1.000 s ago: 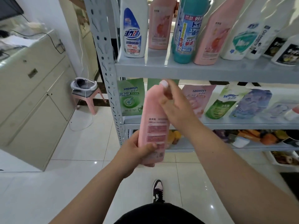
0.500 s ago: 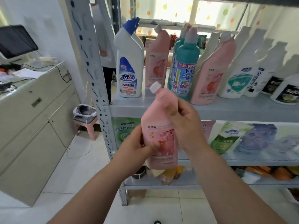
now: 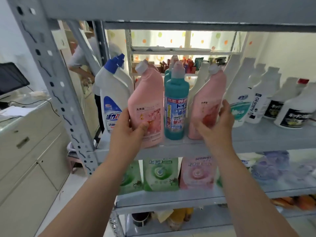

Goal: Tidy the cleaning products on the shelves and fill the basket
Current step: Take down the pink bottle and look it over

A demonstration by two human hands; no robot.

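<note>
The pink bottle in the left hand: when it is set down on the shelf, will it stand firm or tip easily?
The pink bottle is tall with a narrow, angled neck, so it probably tips sideways if nudged. Its smooth plastic may slip, though the left hand wraps its lower body. The teal bottle stands close beside it, so a knock could likely topple both.

Both arms raised — left hand (image 3: 127,129) gripping, right hand (image 3: 218,124) spread.

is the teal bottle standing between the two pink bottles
Yes, the teal bottle stands upright on the shelf with one pink bottle on its left and another on its right.
</note>
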